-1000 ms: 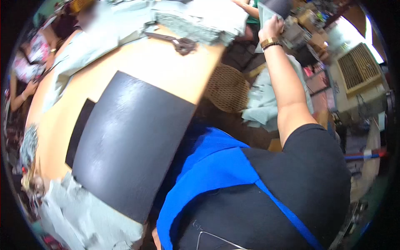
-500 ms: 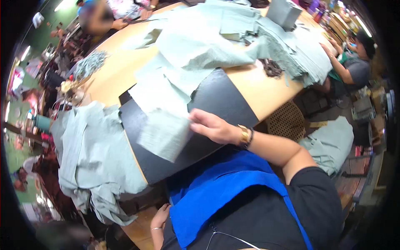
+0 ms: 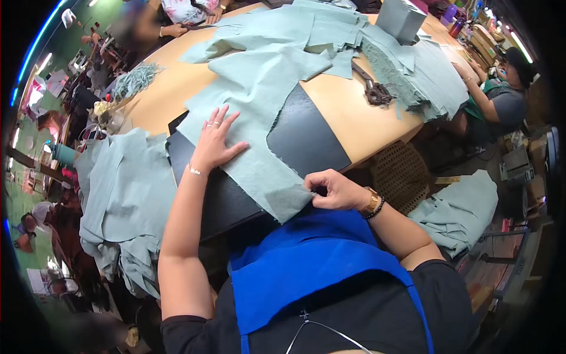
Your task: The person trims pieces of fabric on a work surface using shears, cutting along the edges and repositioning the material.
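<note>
A large grey-green sheet (image 3: 259, 76) lies across a black board (image 3: 306, 130) on the table, with one corner reaching the near edge. My left hand (image 3: 219, 140) rests flat on the sheet's left side, fingers spread. At that near corner, my right hand (image 3: 333, 190) pinches the sheet's edge between thumb and fingers. Parts of the black board show on both sides of the sheet.
More grey-green pieces (image 3: 127, 189) hang at the left edge, and a stack (image 3: 436, 76) lies at the right. Dark strips (image 3: 376, 91) and a grey block (image 3: 401, 20) are on the table (image 3: 354, 118). A woven stool (image 3: 401, 177) stands nearby. Other people (image 3: 507, 94) sit around.
The sheet now covers part of the board, which was bare at first. My right hand has come in from the far right and pinches the corner. My left hand has risen onto the sheet.
</note>
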